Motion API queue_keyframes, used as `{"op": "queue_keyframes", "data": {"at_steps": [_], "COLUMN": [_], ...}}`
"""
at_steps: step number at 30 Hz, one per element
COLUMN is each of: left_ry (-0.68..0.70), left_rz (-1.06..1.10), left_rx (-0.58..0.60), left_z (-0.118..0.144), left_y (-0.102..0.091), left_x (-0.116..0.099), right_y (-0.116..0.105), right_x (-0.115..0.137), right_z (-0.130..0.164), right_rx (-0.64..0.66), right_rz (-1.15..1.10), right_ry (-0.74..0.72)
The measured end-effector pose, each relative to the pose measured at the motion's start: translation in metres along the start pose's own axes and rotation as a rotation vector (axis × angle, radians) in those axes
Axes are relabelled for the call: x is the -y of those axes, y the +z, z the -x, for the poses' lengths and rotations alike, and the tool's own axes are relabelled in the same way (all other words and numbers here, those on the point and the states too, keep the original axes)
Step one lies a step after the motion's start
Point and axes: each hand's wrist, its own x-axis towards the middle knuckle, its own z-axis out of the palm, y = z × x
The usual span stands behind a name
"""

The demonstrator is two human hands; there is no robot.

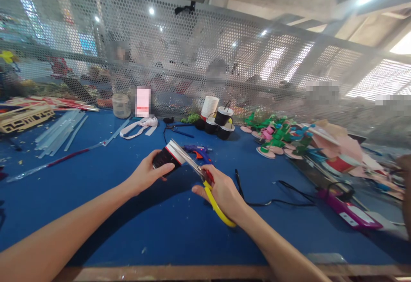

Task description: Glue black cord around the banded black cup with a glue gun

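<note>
My left hand grips a paper cup, black with a red line and a white rim, tilted above the blue table. In my right hand is a pair of scissors with red and yellow handles. Their metal blades lie at the cup's white rim; whether they are cutting into it I cannot tell. Just behind the hands lies a blue glue gun with an orange trigger.
Small black pails stand by stacked white cups at the back. Glue sticks and white ribbon lie left. Green and pink craft pieces, cut scraps and a purple power strip are right. Mesh rises behind.
</note>
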Motion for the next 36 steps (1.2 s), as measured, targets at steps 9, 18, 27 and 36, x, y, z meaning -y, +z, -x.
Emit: {"op": "queue_keyframes", "data": {"at_steps": [9, 18, 27, 36], "left_ry": [0.015, -0.243, -0.245, -0.18], "left_rz": [-0.053, 0.43, 0.454, 0.352], "left_rx": [-0.009, 0.167, 0.235, 0.195], "left_z": [-0.001, -0.006, -0.004, -0.002], "left_y": [-0.001, -0.01, -0.012, -0.01], "left_x": [0.001, 0.004, 0.005, 0.005], "right_y": [0.004, 0.004, 0.007, 0.007], "right_x": [-0.003, -0.007, -0.013, -0.012], "right_z": [0.001, 0.002, 0.002, 0.003], "right_rx": [-0.088, -0.122, -0.121, -0.117], "right_rz": [0.053, 0.082, 0.12, 0.122], "right_ry": [-0.047, -0.055, -0.137, -0.102]}}
